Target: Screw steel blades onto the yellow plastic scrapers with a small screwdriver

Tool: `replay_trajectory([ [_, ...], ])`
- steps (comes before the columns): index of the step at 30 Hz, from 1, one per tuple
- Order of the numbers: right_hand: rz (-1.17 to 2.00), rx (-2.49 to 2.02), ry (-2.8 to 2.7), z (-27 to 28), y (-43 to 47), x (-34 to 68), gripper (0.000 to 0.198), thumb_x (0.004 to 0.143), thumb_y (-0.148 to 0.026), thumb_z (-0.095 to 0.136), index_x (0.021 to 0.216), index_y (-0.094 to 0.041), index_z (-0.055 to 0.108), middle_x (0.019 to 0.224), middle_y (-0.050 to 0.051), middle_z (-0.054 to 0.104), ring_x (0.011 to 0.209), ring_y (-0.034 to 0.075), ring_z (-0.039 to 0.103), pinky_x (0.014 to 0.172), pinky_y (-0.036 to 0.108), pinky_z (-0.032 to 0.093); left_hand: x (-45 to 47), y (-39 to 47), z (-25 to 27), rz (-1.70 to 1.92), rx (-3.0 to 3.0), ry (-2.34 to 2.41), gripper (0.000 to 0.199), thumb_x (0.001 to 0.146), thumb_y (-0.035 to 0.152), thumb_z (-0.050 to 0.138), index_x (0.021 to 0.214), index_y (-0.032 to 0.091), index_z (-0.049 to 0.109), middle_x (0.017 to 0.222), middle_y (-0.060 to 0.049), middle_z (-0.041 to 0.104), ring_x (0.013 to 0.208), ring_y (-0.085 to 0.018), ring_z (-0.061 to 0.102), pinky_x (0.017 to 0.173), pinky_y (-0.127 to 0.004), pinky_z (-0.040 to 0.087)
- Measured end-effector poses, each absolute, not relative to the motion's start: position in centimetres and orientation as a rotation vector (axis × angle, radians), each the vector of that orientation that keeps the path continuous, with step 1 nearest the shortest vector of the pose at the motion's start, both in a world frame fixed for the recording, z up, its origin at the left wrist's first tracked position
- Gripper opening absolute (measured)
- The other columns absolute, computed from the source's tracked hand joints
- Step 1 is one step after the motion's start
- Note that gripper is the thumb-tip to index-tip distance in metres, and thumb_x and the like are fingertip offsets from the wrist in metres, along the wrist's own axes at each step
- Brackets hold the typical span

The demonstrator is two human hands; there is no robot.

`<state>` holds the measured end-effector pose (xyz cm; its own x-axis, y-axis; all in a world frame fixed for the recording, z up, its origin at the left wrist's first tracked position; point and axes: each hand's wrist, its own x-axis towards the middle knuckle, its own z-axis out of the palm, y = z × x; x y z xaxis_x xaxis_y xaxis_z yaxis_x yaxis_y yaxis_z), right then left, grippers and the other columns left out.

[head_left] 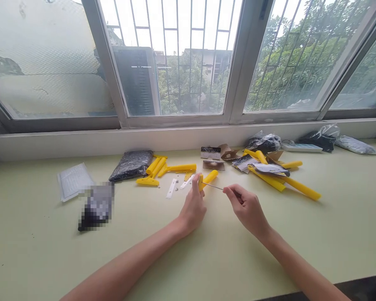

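My left hand (192, 207) is closed around the head of a yellow scraper (209, 179), whose round handle points away to the upper right. My right hand (245, 207) pinches the near end of a thin metal screwdriver shaft (213, 186); the fingers hide its handle, if it has one. The shaft's far tip meets the scraper's head by my left fingers. Just beyond my left hand lie white strips (171, 188), small metal nuts or screws (176, 189) and several more yellow scrapers (177, 168).
A black plastic bag (131, 164) and a clear packet (75, 180) lie at the left, near a pixelated dark object (97, 207). Yellow handles (302, 188) and cards (244, 162) are heaped at the right. Bagged items (319, 138) line the windowsill (175, 140).
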<state>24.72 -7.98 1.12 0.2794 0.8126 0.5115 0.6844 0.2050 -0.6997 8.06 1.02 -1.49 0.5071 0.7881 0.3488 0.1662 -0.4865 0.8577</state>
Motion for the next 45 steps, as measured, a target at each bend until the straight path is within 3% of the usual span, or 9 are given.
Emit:
replay_trajectory([
  [5, 0.147, -1.424, -1.455, 1.4, -8.1, 24.3, 0.022, 0.098, -0.043, 0.057, 0.104, -0.023, 0.061, 0.091, 0.004, 0.065, 0.078, 0.018, 0.060, 0.065, 0.027, 0.047, 8.1, 1.0, -1.5, 0.980, 1.963, 0.790, 0.073, 0.087, 0.004, 0.043, 0.150, 0.032, 0.020, 0.086, 0.001, 0.045, 0.073, -0.015, 0.037, 0.067, -0.028, 0.036],
  [12, 0.095, -1.565, -1.506, 2.2, -7.3, 24.4, 0.041, 0.103, -0.048, 0.042, 0.075, -0.021, 0.056, 0.055, -0.005, 0.040, 0.049, 0.012, 0.034, 0.050, 0.028, 0.030, 8.2, 1.1, -1.4, 0.995, 1.873, 0.810, 0.070, 0.088, 0.008, 0.046, 0.150, 0.031, 0.022, 0.082, 0.002, 0.047, 0.066, -0.013, 0.035, 0.061, -0.026, 0.033],
  [19, 0.045, -1.545, -1.818, 8.8, 0.3, 22.5, 0.025, 0.094, -0.032, 0.056, 0.072, -0.019, 0.057, 0.070, 0.002, 0.061, 0.066, 0.016, 0.051, 0.061, 0.028, 0.037, 8.1, 2.6, -1.2, 1.015, 1.227, 0.828, 0.074, 0.092, 0.022, 0.052, 0.151, 0.031, 0.009, 0.082, 0.002, 0.053, 0.059, -0.010, 0.043, 0.055, -0.022, 0.037],
  [24, -0.012, -1.512, -1.791, 9.8, 3.7, 19.7, 0.009, 0.092, -0.025, 0.057, 0.086, -0.020, 0.061, 0.075, 0.001, 0.066, 0.066, 0.015, 0.058, 0.061, 0.026, 0.036, 8.3, 3.1, -1.5, 1.028, 1.086, 0.795, 0.084, 0.088, 0.021, 0.059, 0.153, 0.032, 0.007, 0.079, 0.004, 0.053, 0.057, -0.008, 0.043, 0.054, -0.019, 0.036],
  [30, -0.269, -1.516, -1.777, 6.8, 3.2, 18.3, 0.029, 0.105, -0.031, 0.033, 0.120, -0.019, 0.055, 0.068, 0.001, 0.063, 0.055, 0.018, 0.053, 0.053, 0.027, 0.028, 8.3, 3.4, -1.5, 1.038, 1.015, 0.776, 0.088, 0.081, 0.019, 0.064, 0.150, 0.034, 0.011, 0.073, 0.007, 0.049, 0.052, -0.006, 0.042, 0.052, -0.017, 0.034],
  [34, -0.263, -1.360, -1.773, 4.6, 2.5, 17.9, 0.037, 0.105, -0.028, 0.030, 0.138, -0.016, 0.042, 0.081, 0.006, 0.066, 0.074, 0.022, 0.060, 0.061, 0.028, 0.040, 8.0, 3.8, -0.9, 0.980, 0.913, 0.803, 0.093, 0.072, 0.017, 0.070, 0.145, 0.033, 0.015, 0.068, 0.010, 0.044, 0.050, -0.006, 0.044, 0.051, -0.017, 0.035],
  [38, -0.249, -1.416, -1.661, 4.2, 2.1, 17.4, 0.035, 0.106, -0.037, 0.033, 0.132, -0.017, 0.046, 0.090, 0.009, 0.067, 0.089, 0.026, 0.061, 0.062, 0.029, 0.041, 7.8, 4.2, -0.7, 0.950, 0.927, 0.801, 0.090, 0.072, 0.020, 0.070, 0.143, 0.032, 0.017, 0.067, 0.011, 0.043, 0.050, -0.007, 0.046, 0.052, -0.017, 0.037],
  [41, -0.250, -1.560, -1.530, 4.5, 1.6, 17.7, 0.036, 0.107, -0.043, 0.032, 0.121, -0.018, 0.054, 0.083, 0.007, 0.067, 0.079, 0.024, 0.063, 0.058, 0.027, 0.038, 7.7, 4.3, -1.0, 0.954, 0.972, 0.728, 0.082, 0.074, 0.023, 0.072, 0.138, 0.033, 0.021, 0.066, 0.012, 0.040, 0.049, -0.005, 0.041, 0.050, -0.016, 0.030],
  [45, -0.129, -1.501, -1.479, 4.2, 0.4, 18.8, 0.032, 0.106, -0.030, 0.027, 0.113, -0.020, 0.056, 0.076, 0.003, 0.066, 0.068, 0.020, 0.064, 0.060, 0.026, 0.040, 7.7, 3.9, -1.4, 0.993, 1.069, 0.745, 0.077, 0.077, 0.029, 0.074, 0.138, 0.033, 0.026, 0.073, 0.008, 0.050, 0.051, -0.005, 0.044, 0.051, -0.017, 0.032],
])
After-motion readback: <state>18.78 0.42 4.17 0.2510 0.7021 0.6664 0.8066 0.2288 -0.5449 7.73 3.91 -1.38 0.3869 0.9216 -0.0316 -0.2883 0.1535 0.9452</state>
